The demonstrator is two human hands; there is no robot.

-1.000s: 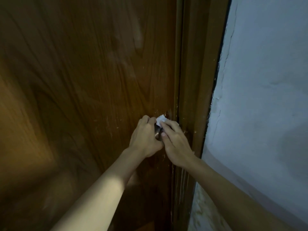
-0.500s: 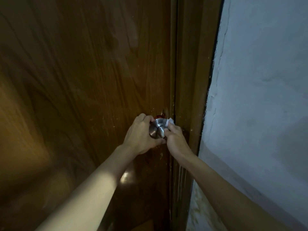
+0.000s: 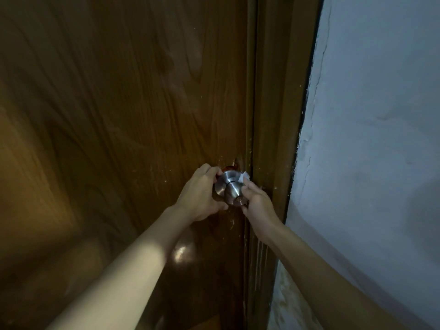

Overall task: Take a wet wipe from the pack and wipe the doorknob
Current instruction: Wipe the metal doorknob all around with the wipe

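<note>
A round steel doorknob [image 3: 230, 185] with a keyhole in its face sticks out of the brown wooden door [image 3: 123, 120] near its right edge. My left hand [image 3: 198, 195] grips the left side of the knob's base plate, fingers curled over the top. My right hand [image 3: 256, 202] presses a small white wet wipe [image 3: 245, 177] against the knob's right side; only a corner of the wipe shows above my fingers. The wipe pack is not in view.
The wooden door frame [image 3: 273, 115] runs down just right of the knob. A pale plastered wall [image 3: 381, 139] with a crack along the frame fills the right side. The light is dim.
The wipe and my right hand slid from the front and top of the knob to its right side, uncovering the steel knob. My left hand stays on the left of it.
</note>
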